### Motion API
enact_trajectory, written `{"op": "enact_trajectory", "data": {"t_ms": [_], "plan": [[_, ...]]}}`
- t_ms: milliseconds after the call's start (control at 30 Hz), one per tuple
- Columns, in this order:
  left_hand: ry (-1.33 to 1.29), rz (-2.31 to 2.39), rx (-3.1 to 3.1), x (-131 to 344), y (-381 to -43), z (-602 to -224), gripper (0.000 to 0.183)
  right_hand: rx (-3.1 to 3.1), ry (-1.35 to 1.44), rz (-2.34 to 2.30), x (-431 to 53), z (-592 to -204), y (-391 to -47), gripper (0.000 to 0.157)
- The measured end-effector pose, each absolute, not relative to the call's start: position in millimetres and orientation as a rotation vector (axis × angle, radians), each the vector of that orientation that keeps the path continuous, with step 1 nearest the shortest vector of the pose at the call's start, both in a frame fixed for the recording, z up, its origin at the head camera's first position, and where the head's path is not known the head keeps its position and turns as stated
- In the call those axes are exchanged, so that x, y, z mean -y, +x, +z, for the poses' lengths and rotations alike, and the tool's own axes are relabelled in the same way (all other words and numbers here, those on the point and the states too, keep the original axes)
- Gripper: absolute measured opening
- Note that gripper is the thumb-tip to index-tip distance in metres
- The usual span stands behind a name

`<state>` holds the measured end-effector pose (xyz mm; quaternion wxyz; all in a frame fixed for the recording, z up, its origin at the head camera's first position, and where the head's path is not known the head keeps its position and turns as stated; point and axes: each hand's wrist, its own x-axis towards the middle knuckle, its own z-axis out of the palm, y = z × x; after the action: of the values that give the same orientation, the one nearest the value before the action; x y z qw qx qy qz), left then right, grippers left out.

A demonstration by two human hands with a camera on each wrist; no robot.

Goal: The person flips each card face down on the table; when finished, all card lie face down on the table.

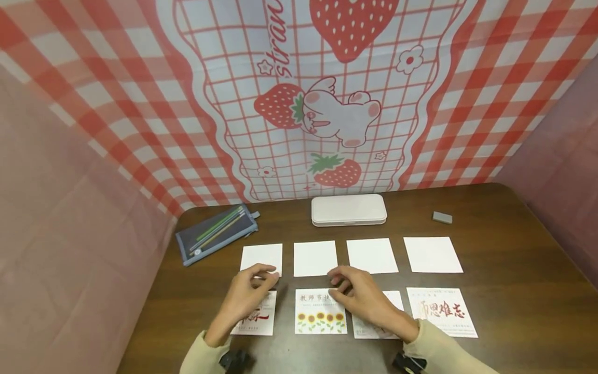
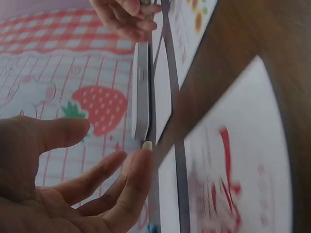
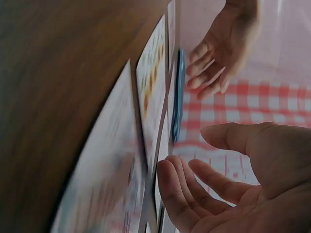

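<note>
Left hand (image 1: 249, 291): I am seeing it hovering over the leftmost white card (image 1: 259, 254) and the leftmost printed card (image 1: 254, 327), hiding part of each; thumb and loosely bent fingers are standing apart.
Right hand (image 1: 366, 298): thumb is overlapping a corner of the sunflower card (image 1: 320, 322); bent fingers are hanging apart from the thumb, near the second white card (image 1: 315, 258).
Contact: I cannot tell whether any fingertip is touching a card.
Back row: four white cards are lying spaced out on the worktop (image 1: 504, 249).
Front row: four printed cards are lying nearer the person; the right hand and forearm are covering much of the third printed card (image 1: 369, 331). The rightmost printed card (image 1: 441, 310) is showing red characters, its fine print too small for me to read.
Behind: a pencil pouch (image 1: 198, 236), white case (image 1: 349, 209) and grey block (image 1: 442, 217) are lying left to right.
Lower edge: it is cutting off both sleeves (image 1: 203, 358).
Right wrist view: blur is smearing the nearest card's print.
</note>
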<state>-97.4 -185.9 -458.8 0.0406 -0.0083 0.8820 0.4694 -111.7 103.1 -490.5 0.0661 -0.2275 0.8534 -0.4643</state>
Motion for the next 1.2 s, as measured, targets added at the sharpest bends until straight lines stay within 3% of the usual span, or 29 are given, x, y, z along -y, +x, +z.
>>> {"op": "enact_trajectory", "data": {"t_ms": [467, 900, 1200], "plan": [[-0.333, 1.159, -2.881, 226, -60, -456, 0.031, -2.061, -0.768, -1.59, -47, -485, -96, 0.043], [-0.345, 1.128, -2.893, 232, -38, -463, 0.056, -1.798, -0.678, -1.524, -30, -486, -90, 0.08], [-0.41, 1.216, -2.822, 234, -29, -462, 0.064, -1.707, -0.639, -1.59, -22, -492, -88, 0.082]]}}
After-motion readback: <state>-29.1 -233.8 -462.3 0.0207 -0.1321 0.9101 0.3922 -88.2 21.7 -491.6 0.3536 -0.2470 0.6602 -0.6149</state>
